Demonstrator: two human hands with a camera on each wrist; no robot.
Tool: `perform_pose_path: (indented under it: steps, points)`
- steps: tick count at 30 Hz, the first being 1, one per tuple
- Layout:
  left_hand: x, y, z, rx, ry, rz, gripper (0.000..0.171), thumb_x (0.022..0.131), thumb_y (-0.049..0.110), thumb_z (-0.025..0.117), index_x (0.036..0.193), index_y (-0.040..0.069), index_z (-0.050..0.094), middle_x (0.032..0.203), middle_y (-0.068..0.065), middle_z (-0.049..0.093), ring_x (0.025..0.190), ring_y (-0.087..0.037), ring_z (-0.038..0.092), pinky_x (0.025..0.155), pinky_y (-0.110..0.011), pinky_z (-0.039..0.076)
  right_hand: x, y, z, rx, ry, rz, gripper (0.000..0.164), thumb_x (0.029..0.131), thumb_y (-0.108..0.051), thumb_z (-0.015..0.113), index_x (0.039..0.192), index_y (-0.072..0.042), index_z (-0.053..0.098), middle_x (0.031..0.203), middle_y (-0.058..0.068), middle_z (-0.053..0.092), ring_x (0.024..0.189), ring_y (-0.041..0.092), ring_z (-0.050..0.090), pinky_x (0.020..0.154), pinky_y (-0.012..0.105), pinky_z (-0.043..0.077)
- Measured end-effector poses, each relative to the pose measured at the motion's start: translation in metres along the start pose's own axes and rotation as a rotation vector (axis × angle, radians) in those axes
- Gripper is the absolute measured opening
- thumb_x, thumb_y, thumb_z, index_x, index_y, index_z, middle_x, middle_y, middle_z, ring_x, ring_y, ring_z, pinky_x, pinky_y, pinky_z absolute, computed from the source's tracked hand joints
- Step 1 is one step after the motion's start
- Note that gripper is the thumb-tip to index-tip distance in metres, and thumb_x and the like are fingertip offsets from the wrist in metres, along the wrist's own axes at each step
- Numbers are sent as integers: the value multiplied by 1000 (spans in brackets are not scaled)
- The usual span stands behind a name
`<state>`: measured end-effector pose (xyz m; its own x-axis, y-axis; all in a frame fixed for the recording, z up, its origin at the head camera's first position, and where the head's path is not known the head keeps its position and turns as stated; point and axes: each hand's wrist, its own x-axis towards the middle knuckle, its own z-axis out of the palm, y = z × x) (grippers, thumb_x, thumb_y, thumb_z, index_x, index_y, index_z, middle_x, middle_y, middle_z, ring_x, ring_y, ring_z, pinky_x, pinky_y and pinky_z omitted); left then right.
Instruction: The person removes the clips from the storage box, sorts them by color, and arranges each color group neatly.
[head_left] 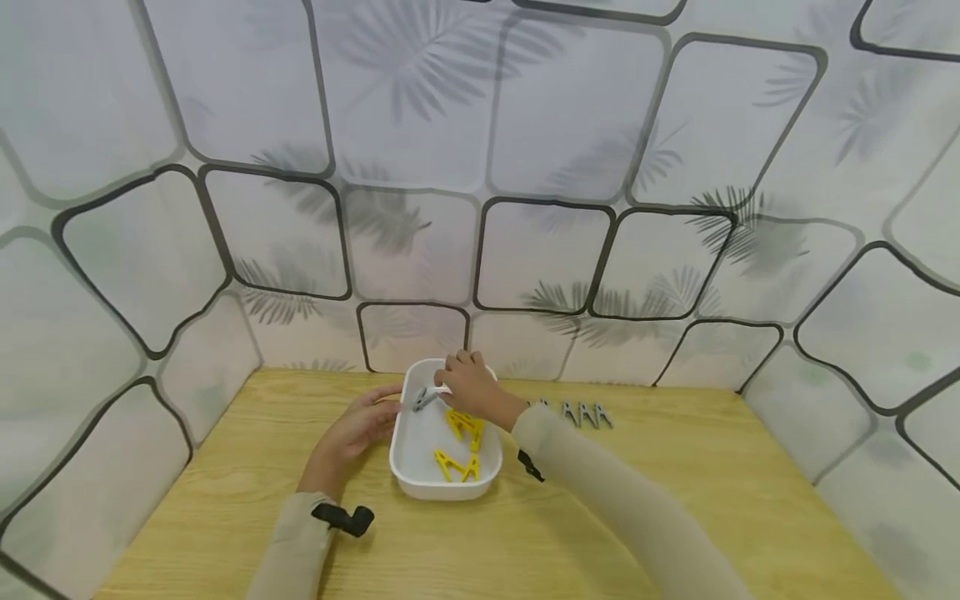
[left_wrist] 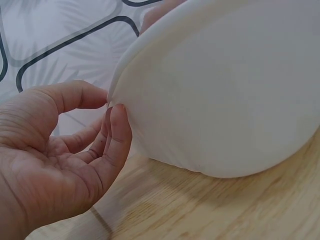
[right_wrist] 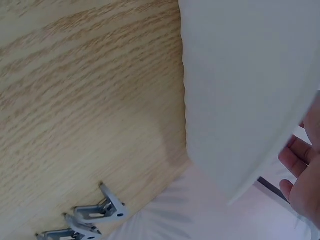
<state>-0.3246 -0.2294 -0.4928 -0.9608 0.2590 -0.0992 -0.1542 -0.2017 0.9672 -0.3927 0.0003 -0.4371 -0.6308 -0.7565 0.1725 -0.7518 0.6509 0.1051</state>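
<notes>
Nearest the camera, beige sleeves [head_left: 630,492], with black wrist straps [head_left: 341,518] just behind the fingers. With left fingers [left_wrist: 120,130] curled, tips drawn almost together, pinches the rim of a white tub [head_left: 420,442], upright on the bench [head_left: 420,550]. Bends right fingers [head_left: 452,367] over the tub's far part, right beside a grey clip [head_left: 423,400]; cannot tell whether gripping it, nor how wide apart. In the tub, nearer than the right fingers, yellow clips [head_left: 476,443]. Rightward of those fingers, outside the tub, a row of grey clips [head_left: 584,412] on the bench. Beyond all fingers, a leaf-printed wall [head_left: 547,258].
</notes>
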Motion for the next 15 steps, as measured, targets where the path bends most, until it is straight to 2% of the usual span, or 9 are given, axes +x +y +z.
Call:
perform_pose_path:
  steps: [8, 15]
  points:
    - [0, -3, 2, 15, -6, -9, 57, 104, 5, 52, 156, -6, 29, 115, -2, 73, 102, -13, 70, 84, -30, 59, 7, -7, 13, -38, -64, 9, 18, 100, -24, 67, 116, -20, 73, 113, 5, 66, 106, 25, 50, 102, 49, 41]
    - [1, -1, -1, 30, 20, -15, 58, 104, 8, 54, 156, -4, 30, 123, -8, 71, 105, -15, 69, 85, -28, 58, 15, -14, 12, -101, -87, 21, 18, 100, -25, 65, 115, -20, 74, 114, 5, 67, 105, 24, 50, 100, 47, 41]
